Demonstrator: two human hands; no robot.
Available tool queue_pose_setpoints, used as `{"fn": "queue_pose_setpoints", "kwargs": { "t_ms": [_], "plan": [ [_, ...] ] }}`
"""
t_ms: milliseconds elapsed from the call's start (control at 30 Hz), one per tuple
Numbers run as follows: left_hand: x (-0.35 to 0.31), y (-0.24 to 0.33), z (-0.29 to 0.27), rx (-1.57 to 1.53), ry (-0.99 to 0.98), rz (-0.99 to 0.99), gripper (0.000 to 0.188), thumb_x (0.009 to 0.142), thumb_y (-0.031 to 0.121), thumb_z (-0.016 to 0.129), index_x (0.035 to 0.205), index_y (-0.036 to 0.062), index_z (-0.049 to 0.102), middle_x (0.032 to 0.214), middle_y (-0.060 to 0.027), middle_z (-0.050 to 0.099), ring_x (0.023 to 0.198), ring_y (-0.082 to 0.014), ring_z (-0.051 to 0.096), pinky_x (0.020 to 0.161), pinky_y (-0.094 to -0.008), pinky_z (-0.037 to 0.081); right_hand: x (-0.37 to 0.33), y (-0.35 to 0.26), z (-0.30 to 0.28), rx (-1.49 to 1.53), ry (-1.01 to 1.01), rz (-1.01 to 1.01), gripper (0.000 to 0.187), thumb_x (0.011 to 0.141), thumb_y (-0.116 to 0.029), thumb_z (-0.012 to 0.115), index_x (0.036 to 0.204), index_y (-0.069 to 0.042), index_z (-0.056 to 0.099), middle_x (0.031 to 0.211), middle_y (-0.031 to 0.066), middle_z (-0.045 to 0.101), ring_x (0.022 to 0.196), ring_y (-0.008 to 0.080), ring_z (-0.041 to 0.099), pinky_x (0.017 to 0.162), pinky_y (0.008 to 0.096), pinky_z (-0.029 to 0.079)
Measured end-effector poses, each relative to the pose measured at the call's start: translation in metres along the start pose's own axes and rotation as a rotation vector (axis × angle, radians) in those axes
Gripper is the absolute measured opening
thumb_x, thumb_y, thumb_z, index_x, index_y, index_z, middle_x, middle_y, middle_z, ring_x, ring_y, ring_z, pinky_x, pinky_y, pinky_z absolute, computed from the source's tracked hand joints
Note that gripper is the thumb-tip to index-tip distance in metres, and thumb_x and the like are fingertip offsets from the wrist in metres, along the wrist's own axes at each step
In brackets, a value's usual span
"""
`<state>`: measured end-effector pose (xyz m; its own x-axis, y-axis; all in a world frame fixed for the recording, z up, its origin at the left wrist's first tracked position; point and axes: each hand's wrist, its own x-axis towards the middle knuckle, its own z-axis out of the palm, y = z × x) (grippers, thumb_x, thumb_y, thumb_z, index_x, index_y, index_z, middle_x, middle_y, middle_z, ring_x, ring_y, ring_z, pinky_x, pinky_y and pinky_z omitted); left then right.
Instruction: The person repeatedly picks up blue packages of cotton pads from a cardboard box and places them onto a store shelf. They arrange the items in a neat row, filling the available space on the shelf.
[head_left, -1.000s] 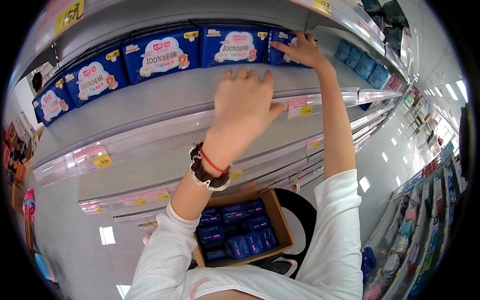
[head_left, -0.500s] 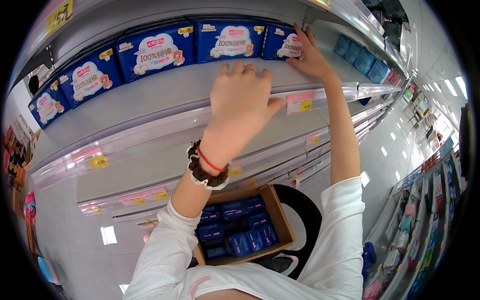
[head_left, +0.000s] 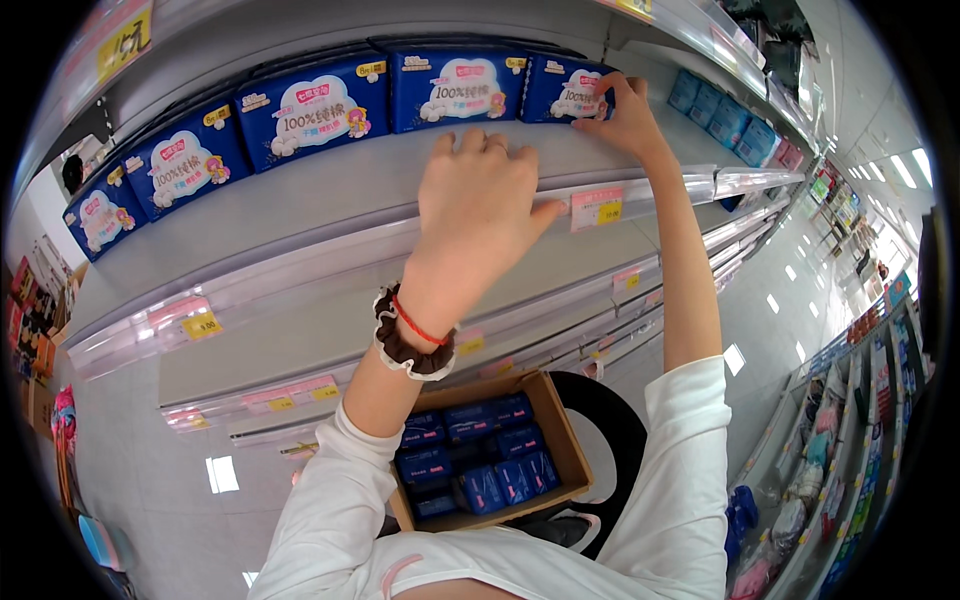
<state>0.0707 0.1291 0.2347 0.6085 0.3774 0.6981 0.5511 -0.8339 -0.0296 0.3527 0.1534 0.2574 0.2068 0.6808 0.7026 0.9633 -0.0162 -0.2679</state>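
At far left began a row of blue packs (head_left: 187,165), five printed fronts along the shelf (head_left: 300,200), with others tucked behind. The row looked mostly in order, the leftmost packs angled by its curve. My left hand (head_left: 480,185) hung before the middle packs, fingers half bent, thumb apart; with its palm hidden, I couldn't tell whether it held anything. Below sat an open carton (head_left: 562,430) of smaller-looking blue packs (head_left: 483,490), a dark gap among them; these were all off the shelf. My right hand (head_left: 632,120) curved, partly open, around the right end of the rightmost pack (head_left: 550,95); how firmly it gripped, I couldn't tell. Lighter blue packs (head_left: 757,143) stood farther right.
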Motion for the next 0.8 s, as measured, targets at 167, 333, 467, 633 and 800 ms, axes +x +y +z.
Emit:
{"fn": "queue_pose_setpoints", "kwargs": {
  "t_ms": [167, 333, 467, 633, 800],
  "plan": [
    [0.000, 0.001, 0.001, -0.015, 0.011, 0.003, 0.041, 0.078, 0.042, 0.067, 0.094, 0.0041, 0.066, 0.099, -0.0103, 0.065, 0.102, -0.0259, 0.059, 0.096, -0.0394, 0.042, -0.001, 0.002, -0.001, 0.046, -0.004, -0.150, 0.037, 0.069, -0.020, 0.080, 0.097, -0.010, 0.057, 0.106, 0.0157, 0.054, 0.108, 0.0300, 0.048, 0.091, 0.0336, 0.046],
    [-0.001, 0.002, 0.002, -0.018, 0.033, 0.006, 0.040, 0.077, 0.042, 0.067, 0.092, 0.0046, 0.066, 0.098, -0.0099, 0.065, 0.101, -0.0256, 0.059, 0.095, -0.0394, 0.042, 0.003, 0.010, 0.004, -0.008, 0.092, -0.207, 0.027, 0.071, -0.018, 0.077, 0.090, -0.008, 0.062, 0.103, 0.0172, 0.057, 0.109, 0.0316, 0.049, 0.087, 0.0353, 0.047],
    [0.000, 0.001, 0.000, -0.013, 0.008, 0.002, 0.038, 0.077, 0.041, 0.068, 0.090, 0.0047, 0.066, 0.097, -0.0096, 0.065, 0.100, -0.0255, 0.059, 0.093, -0.0387, 0.043, 0.005, 0.006, 0.003, -0.039, 0.303, -0.191, 0.020, 0.070, -0.018, 0.076, 0.083, -0.007, 0.066, 0.102, 0.0181, 0.058, 0.098, 0.0342, 0.057, 0.080, 0.0386, 0.050],
    [-0.001, 0.000, 0.002, -0.013, 0.040, 0.019, 0.038, 0.076, 0.040, 0.068, 0.089, 0.0049, 0.067, 0.093, -0.0087, 0.066, 0.097, -0.0256, 0.060, 0.091, -0.0377, 0.043, 0.004, 0.000, -0.003, 0.018, 0.281, -0.153, 0.018, 0.071, -0.015, 0.072, 0.085, -0.005, 0.067, 0.096, 0.0121, 0.062, 0.085, 0.0285, 0.062, 0.073, 0.0372, 0.051],
    [0.005, 0.005, -0.003, -0.010, -0.042, -0.011, 0.040, 0.076, 0.042, 0.068, 0.093, 0.0055, 0.067, 0.094, -0.0083, 0.066, 0.098, -0.0255, 0.060, 0.087, -0.0380, 0.045, 0.004, 0.011, -0.006, -0.042, 0.266, -0.204, 0.022, 0.070, -0.019, 0.072, 0.085, -0.004, 0.067, 0.093, 0.0117, 0.063, 0.081, 0.0291, 0.063, 0.072, 0.0370, 0.050]
  ]
}}
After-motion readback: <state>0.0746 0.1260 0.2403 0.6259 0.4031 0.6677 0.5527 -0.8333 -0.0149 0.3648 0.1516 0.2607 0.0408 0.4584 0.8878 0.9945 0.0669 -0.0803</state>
